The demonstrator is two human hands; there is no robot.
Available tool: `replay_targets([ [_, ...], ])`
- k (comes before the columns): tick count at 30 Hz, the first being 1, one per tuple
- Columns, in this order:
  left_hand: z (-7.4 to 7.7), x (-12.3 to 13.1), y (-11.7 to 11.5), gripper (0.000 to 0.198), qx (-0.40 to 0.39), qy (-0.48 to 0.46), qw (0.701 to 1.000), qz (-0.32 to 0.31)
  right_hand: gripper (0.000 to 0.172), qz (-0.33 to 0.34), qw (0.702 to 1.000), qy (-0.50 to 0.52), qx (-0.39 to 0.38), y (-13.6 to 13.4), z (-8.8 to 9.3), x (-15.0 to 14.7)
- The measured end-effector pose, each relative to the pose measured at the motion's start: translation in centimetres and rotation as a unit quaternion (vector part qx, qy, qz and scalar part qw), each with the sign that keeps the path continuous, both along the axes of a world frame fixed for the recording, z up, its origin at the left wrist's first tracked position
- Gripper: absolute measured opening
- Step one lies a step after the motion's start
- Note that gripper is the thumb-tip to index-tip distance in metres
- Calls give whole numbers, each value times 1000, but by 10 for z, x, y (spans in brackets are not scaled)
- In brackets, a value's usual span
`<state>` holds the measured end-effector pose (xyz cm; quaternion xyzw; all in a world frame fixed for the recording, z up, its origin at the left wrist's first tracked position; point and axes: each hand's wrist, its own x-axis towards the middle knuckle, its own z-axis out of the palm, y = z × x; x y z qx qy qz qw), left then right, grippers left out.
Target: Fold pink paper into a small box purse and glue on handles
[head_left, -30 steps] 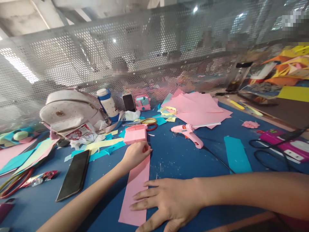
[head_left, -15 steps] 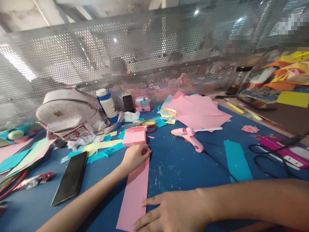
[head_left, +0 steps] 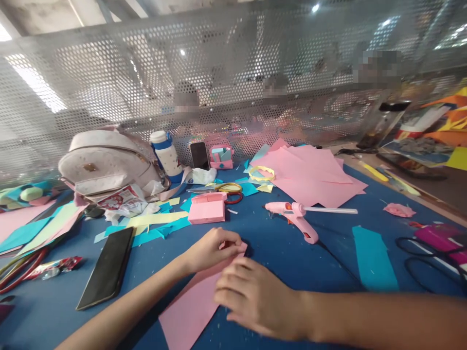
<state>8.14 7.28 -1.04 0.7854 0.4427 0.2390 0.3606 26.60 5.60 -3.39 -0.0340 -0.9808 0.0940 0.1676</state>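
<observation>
A long pink paper strip [head_left: 189, 311] lies slanted on the blue table [head_left: 277, 248] in front of me. My left hand [head_left: 213, 249] pinches the strip's far end, fingers curled round the paper. My right hand [head_left: 255, 299] rests on the strip just below it, fingers bent and pressed down on the paper near the fold. A small pink paper box [head_left: 206, 208] stands just beyond my left hand. A pink glue gun [head_left: 294, 216] lies to the right of it.
A black phone [head_left: 105, 267] lies at left. Scissors [head_left: 228, 188], a white bag [head_left: 105, 163], a bottle [head_left: 164, 155] and paper scraps crowd the back left. Pink sheets [head_left: 310, 175] lie at back right, a teal strip [head_left: 374, 257] at right. A perforated metal screen [head_left: 233, 82] closes the far edge.
The strip has swung to slant toward the lower left. My right hand moved up from the strip's near end to meet my left hand at the far end.
</observation>
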Motion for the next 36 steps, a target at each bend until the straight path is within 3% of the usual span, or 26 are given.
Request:
replay_targets([
  [5,15,-12,0,23,13,-21,999,-30,14,-59,998,-13,18,18,-2,-2],
  [10,24,-28,-14,16,17,143,989,34,13,-98,989,-52,-100,29,2,1],
  [15,6,-34,-42,10,43,208,975,70,28,-144,981,-82,-100,31,5,1],
  [18,-4,-40,-52,11,67,237,968,48,25,-159,977,-101,-102,30,10,0],
  [22,-7,-47,-58,14,76,240,968,-1,12,-123,980,-113,-112,30,14,1],
  [28,-17,-48,-65,19,99,233,967,3,17,-97,988,-113,-31,32,6,-1],
  [36,-32,-52,-65,21,207,309,928,11,17,-75,990,-121,0,32,1,-3],
])
